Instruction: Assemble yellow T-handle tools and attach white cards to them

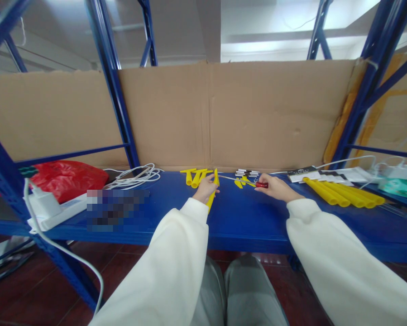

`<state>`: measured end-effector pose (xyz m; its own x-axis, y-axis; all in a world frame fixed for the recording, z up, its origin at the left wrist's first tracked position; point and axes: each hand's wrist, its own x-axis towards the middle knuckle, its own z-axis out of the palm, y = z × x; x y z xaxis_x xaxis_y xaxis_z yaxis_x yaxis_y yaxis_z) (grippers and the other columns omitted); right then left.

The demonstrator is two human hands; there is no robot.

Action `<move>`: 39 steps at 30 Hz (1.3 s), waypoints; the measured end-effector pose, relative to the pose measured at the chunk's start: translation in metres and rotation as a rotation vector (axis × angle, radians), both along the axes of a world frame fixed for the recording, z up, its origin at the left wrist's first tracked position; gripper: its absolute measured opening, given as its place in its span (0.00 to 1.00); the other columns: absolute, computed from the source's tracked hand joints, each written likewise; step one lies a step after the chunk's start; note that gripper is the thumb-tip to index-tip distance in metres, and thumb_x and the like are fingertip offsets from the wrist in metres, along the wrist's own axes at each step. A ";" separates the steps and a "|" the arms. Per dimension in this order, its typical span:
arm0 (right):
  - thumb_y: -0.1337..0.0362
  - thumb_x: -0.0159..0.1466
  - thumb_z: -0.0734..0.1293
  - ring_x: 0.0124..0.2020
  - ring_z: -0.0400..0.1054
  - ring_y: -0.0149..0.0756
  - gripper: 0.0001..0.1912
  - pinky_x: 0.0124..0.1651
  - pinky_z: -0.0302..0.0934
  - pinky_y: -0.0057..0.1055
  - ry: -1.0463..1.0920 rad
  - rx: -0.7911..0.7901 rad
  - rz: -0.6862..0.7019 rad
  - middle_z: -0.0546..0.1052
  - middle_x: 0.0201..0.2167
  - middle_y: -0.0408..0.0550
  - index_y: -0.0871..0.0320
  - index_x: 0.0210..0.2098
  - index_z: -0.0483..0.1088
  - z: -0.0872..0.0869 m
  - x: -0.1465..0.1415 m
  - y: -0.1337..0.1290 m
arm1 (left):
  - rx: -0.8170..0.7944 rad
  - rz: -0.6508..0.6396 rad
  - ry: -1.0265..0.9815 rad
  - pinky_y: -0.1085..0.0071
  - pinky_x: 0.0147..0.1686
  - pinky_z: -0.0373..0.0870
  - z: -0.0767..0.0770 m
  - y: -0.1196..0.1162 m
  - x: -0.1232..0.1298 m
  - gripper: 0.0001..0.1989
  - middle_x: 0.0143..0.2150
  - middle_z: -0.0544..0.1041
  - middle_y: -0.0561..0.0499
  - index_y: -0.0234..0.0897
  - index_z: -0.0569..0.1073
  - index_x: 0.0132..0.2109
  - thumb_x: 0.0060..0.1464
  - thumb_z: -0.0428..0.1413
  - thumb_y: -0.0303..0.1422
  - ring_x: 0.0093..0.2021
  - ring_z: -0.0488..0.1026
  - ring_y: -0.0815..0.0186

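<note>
My left hand [205, 189] is closed around a yellow plastic tube [211, 199], which stands at a slant above the blue shelf. In my right hand [274, 187] is a screwdriver [261, 184] with a red handle. Its thin metal shaft points left toward the upper end of the held tube; whether the tip touches it, I cannot tell. Beside my left hand lie a few yellow T-shaped pieces [195, 178]. Small yellow parts [239, 183] and several small black-and-white cylinders [246, 173], resembling batteries, lie between my hands.
Several yellow tubes [346, 194] lie right of my right hand, near a black-and-white box [304, 174]. A coiled white cable [140, 176], red plastic bag [70, 181] and white power strip [64, 212] occupy the left. Cardboard [257, 117] walls the back; blue posts [117, 90] flank it.
</note>
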<state>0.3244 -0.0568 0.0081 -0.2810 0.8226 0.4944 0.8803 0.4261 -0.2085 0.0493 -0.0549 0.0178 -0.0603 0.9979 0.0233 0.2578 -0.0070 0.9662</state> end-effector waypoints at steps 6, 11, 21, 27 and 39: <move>0.53 0.62 0.67 0.30 0.72 0.39 0.12 0.32 0.61 0.31 0.032 -0.027 0.053 0.80 0.29 0.48 0.54 0.30 0.72 -0.002 0.003 0.003 | 0.002 0.002 0.006 0.81 0.19 0.66 0.000 -0.001 0.000 0.32 0.49 0.78 0.42 0.39 0.63 0.69 0.59 0.58 0.24 0.31 0.80 0.68; 0.50 0.65 0.62 0.32 0.74 0.43 0.18 0.35 0.64 0.35 0.076 -0.055 0.134 0.82 0.32 0.53 0.55 0.31 0.75 -0.003 0.002 0.005 | -0.010 0.011 0.001 0.81 0.18 0.64 0.002 -0.002 0.000 0.32 0.51 0.77 0.41 0.38 0.63 0.69 0.59 0.58 0.23 0.31 0.80 0.68; 0.47 0.60 0.67 0.26 0.67 0.36 0.17 0.31 0.60 0.31 0.113 -0.022 0.138 0.76 0.24 0.45 0.54 0.27 0.65 -0.009 0.004 0.009 | -0.009 0.012 -0.022 0.82 0.15 0.61 0.001 -0.003 0.002 0.33 0.51 0.76 0.41 0.39 0.62 0.70 0.59 0.56 0.23 0.31 0.79 0.69; 0.47 0.64 0.63 0.28 0.70 0.39 0.19 0.34 0.63 0.34 0.099 -0.071 0.158 0.78 0.27 0.49 0.54 0.27 0.70 -0.007 0.000 0.005 | -0.012 0.010 -0.023 0.82 0.15 0.60 0.002 -0.003 0.002 0.33 0.50 0.77 0.42 0.37 0.62 0.70 0.58 0.53 0.19 0.29 0.78 0.71; 0.46 0.59 0.66 0.27 0.65 0.36 0.18 0.32 0.60 0.32 0.144 -0.070 0.170 0.73 0.25 0.45 0.53 0.27 0.62 -0.012 0.002 0.010 | -0.013 0.007 -0.021 0.82 0.16 0.62 0.002 -0.003 0.001 0.32 0.49 0.77 0.44 0.40 0.63 0.70 0.60 0.57 0.23 0.28 0.78 0.72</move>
<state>0.3267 -0.0469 -0.0039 -0.3491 0.8031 0.4828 0.7561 0.5458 -0.3611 0.0505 -0.0576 0.0196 -0.0675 0.9977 0.0086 0.2375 0.0077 0.9714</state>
